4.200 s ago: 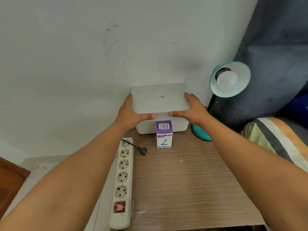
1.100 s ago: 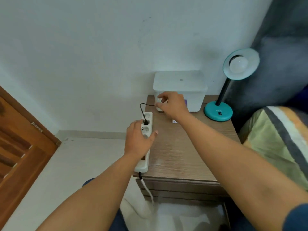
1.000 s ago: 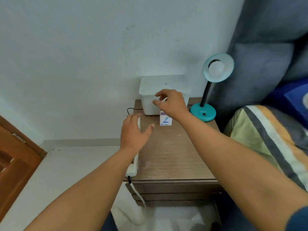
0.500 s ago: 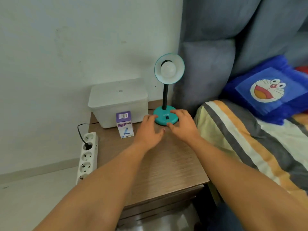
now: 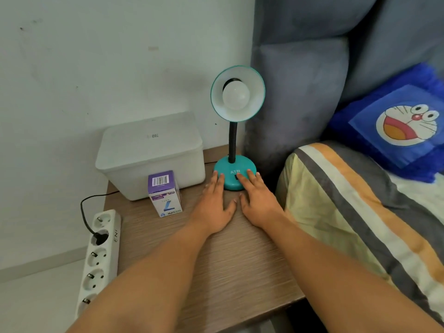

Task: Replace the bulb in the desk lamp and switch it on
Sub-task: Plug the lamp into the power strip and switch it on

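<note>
**Both hands at the lamp base**

The bed (image 5: 360, 212) fills the 3 o'clock side, a grey headboard (image 5: 300, 80) rising behind it at 1 o'clock and a blue cartoon pillow (image 5: 396, 121) lying against that. The striped cover runs down toward 5 o'clock.

The tabletop (image 5: 228, 260) takes the middle of the view, wood-grained, set against the white wall (image 5: 96, 56) at 11 o'clock.

A white lidded box (image 5: 151, 152) stands at the back of the tabletop, at 10 o'clock from the hands. A power strip (image 5: 101, 255) lies along the tabletop's 9 o'clock edge, one black plug (image 5: 99, 235) seated in its second socket; its cord loops up toward the box.

The lamp (image 5: 236, 121) stands at 12 o'clock, just beside the headboard: teal shade turned toward the camera, black gooseneck, round teal base. The bulb (image 5: 236, 96) sits in the shade, unlit.

The left hand (image 5: 216, 207) lies flat and spread on the tabletop, fingertips touching the base's 9 o'clock side. The right hand (image 5: 258, 200) is likewise spread, holding nothing, its fingers resting on the base by the dark switch (image 5: 236, 177).

A small purple-and-white bulb carton (image 5: 164, 194) stands upright just in front of the box, at 9 o'clock from the left hand.
</note>
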